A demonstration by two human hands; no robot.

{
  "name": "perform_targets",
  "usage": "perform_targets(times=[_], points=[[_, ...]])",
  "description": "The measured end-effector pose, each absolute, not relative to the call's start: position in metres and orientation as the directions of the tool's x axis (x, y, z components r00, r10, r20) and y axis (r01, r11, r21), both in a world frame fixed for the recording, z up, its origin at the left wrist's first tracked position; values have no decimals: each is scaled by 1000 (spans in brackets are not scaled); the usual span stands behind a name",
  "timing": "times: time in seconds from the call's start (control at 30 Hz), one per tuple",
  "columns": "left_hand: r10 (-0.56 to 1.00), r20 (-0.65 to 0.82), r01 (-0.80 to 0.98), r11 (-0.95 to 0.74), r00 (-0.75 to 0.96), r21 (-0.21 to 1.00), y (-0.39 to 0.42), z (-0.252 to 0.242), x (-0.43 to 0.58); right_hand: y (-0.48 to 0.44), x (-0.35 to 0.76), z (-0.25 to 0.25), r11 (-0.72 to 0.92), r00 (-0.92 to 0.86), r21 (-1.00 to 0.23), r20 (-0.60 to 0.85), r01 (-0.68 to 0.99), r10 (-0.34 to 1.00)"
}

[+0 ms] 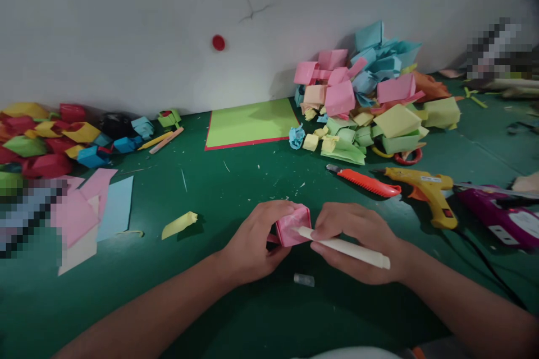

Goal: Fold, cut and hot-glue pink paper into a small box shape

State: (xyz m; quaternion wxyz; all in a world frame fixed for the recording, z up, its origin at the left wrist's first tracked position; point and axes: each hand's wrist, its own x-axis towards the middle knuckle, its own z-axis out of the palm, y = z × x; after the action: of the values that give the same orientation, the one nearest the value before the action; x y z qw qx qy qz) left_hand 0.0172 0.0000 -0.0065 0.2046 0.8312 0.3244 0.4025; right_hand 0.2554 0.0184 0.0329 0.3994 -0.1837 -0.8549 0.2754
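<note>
Near the front middle of the green table, my left hand (256, 241) grips a small pink folded-paper box (295, 225) from its left side. My right hand (362, 241) is closed around a white pen (351, 251), held slanted in a writing grip. The pen's tip meets the face of the box, or is very close to it. Just below the hands, a small clear cap (304, 280) lies on the table. To the left of my left hand is a crumpled yellow paper strip (179, 225).
At right lie a red box cutter (366, 181), a yellow glue gun (429, 188) with its cord and a purple device (497, 216). Folded paper pieces pile up at back right (341, 98) and left (46, 140). A green sheet (252, 123) lies by the wall.
</note>
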Motion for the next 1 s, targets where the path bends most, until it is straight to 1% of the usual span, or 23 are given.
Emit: perform_targets(times=[0.23, 0.77, 1.0], points=[[708, 529, 366, -700, 467, 613, 0, -9, 18, 19, 253, 29, 790, -627, -599, 568, 130, 534], [713, 537, 374, -697, 451, 612, 0, -6, 19, 21, 255, 27, 772, -662, -622, 524, 132, 535], [706, 556, 350, -704, 439, 618, 1, -8, 17, 20, 257, 35, 780, -591, -622, 603, 71, 535]])
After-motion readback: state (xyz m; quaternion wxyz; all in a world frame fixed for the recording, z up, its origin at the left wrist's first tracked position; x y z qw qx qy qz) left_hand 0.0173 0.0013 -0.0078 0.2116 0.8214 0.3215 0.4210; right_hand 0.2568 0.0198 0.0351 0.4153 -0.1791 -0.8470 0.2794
